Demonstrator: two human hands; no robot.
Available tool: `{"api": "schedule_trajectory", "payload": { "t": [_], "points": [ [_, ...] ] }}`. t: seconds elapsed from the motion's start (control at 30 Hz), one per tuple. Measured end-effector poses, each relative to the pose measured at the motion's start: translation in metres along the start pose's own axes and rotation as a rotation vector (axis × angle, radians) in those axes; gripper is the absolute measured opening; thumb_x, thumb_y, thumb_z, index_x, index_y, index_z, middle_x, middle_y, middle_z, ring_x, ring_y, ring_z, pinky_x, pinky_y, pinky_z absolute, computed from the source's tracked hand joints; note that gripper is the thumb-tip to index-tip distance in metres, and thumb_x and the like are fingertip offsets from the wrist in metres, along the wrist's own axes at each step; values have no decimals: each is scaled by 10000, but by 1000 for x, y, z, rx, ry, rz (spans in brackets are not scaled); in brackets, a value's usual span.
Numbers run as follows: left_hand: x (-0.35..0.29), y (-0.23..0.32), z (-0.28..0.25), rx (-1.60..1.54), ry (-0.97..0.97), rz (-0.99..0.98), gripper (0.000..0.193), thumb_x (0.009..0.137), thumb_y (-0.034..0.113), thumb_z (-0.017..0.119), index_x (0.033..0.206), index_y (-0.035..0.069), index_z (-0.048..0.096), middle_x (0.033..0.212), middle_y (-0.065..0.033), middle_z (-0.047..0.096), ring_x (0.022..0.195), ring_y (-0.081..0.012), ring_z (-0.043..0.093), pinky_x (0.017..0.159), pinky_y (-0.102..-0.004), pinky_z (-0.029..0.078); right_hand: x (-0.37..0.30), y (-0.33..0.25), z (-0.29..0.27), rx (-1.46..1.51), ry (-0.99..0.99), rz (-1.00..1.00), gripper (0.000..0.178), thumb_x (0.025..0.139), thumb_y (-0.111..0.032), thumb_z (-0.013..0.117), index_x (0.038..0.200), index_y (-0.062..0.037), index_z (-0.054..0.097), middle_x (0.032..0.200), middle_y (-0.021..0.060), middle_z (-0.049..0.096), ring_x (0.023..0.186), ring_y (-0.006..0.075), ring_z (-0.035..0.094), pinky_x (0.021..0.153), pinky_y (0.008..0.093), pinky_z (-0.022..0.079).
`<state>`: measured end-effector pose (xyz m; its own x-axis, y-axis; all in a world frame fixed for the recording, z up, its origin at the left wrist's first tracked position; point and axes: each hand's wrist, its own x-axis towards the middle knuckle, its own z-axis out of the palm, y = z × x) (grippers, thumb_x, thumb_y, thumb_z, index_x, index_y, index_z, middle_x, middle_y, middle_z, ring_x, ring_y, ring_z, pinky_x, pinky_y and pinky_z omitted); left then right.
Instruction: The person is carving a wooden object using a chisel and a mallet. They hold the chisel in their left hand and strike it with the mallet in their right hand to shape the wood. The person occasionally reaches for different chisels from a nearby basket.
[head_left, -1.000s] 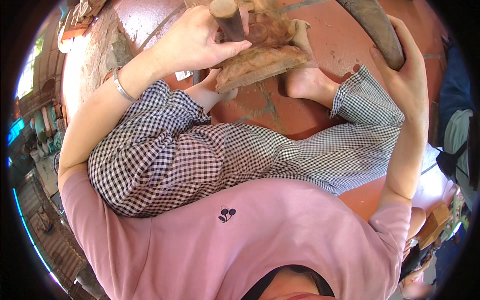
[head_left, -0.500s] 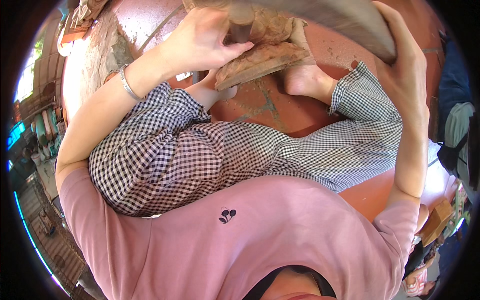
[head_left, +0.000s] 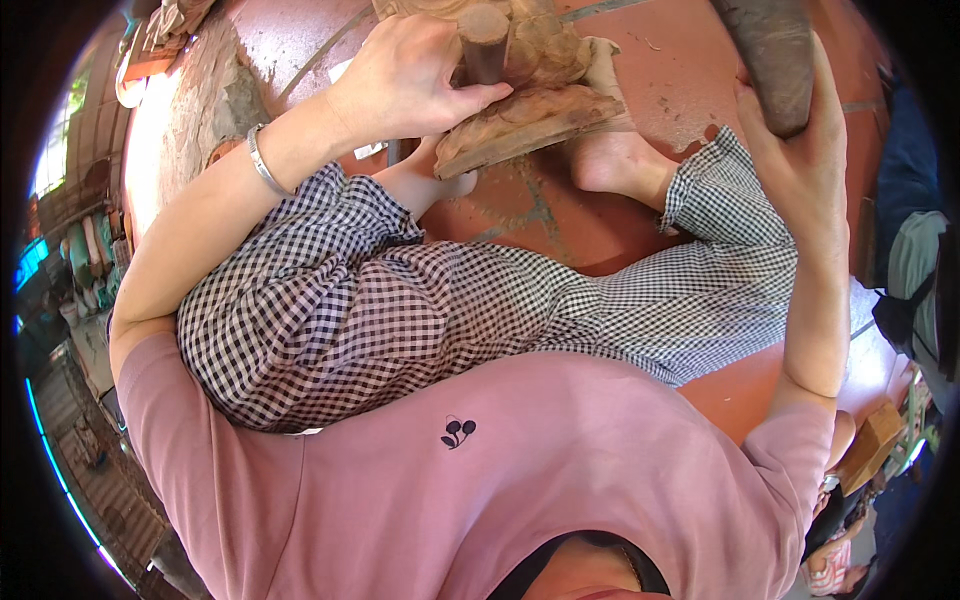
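My left hand (head_left: 415, 85) is closed around a chisel (head_left: 484, 38), whose round, flat wooden end faces up; its blade is hidden. Below that hand, a carved brown wood piece (head_left: 535, 125) with curling relief lies between my bare feet, tilted. Off to the right, my right hand (head_left: 800, 150) grips a dark wooden mallet (head_left: 775, 65), worn and curved like a club. The mallet is apart from the chisel, and its far end runs out of view at the top.
Reddish floor tiles (head_left: 680, 85) with scattered chips surround the carving. A rough wood slab (head_left: 205, 115) stands at the left. My legs in checked trousers (head_left: 400, 310) fold round the work. At the far right are dark cloth (head_left: 910, 160) and a wooden block (head_left: 873, 447).
The mallet, blurred and stretched above the carving half a second ago, has swung away to the right and now points upward. My left hand and the chisel have barely shifted.
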<state>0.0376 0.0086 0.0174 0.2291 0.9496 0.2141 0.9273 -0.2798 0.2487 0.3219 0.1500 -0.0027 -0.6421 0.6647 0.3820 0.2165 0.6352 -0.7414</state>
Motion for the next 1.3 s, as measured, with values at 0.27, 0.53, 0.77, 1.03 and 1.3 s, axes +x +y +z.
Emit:
{"api": "schedule_trajectory", "payload": {
  "t": [0.27, 0.53, 0.77, 1.03, 1.3],
  "points": [
    [-10, -15, 10, -1, -235, -169, 246, 789, 170, 762, 975, 59, 647, 932, -74, 699, 829, -208, 685, 722, -317, 550, 20, -42, 1, -129, 21, -79, 488, 618, 105, 588, 1092, -3, 548, 972, 221, 613, 966, 423, 609, 807, 404, 494],
    [-11, -26, -5, -445, -315, -45, 222, 802, 6, 716, 1007, -33, 640, 966, -138, 693, 1119, -305, 630, 1017, -369, 467, 13, 8, -5, -160, -101, -66, 516, 773, 52, 622, 1269, -33, 509, 1070, 127, 635, 1014, 247, 627, 856, 313, 498],
    [-19, -25, -7, -604, -282, -158, 203, 838, -47, 665, 1040, -30, 652, 1040, -113, 684, 1172, -284, 598, 1026, -394, 460, -4, 35, -4, -45, -114, 83, 525, 861, 13, 619, 1362, -51, 473, 1057, 77, 630, 1016, 128, 619, 898, 275, 486],
    [-4, -14, -14, -390, -307, -135, 208, 856, 120, 708, 1020, 11, 643, 994, -73, 679, 992, -167, 651, 880, -306, 510, -4, 41, -3, -13, -115, 105, 539, 835, 26, 637, 1347, -58, 490, 1044, 79, 640, 976, 159, 640, 858, 289, 501],
    [13, -13, -18, -295, -245, -26, 240, 755, 201, 754, 920, 57, 655, 848, -118, 677, 809, -275, 671, 716, -374, 537, 20, -37, 15, -119, 88, -29, 431, 689, 119, 567, 1104, 8, 532, 955, 212, 606, 957, 358, 639, 813, 318, 470]
  ]
}}
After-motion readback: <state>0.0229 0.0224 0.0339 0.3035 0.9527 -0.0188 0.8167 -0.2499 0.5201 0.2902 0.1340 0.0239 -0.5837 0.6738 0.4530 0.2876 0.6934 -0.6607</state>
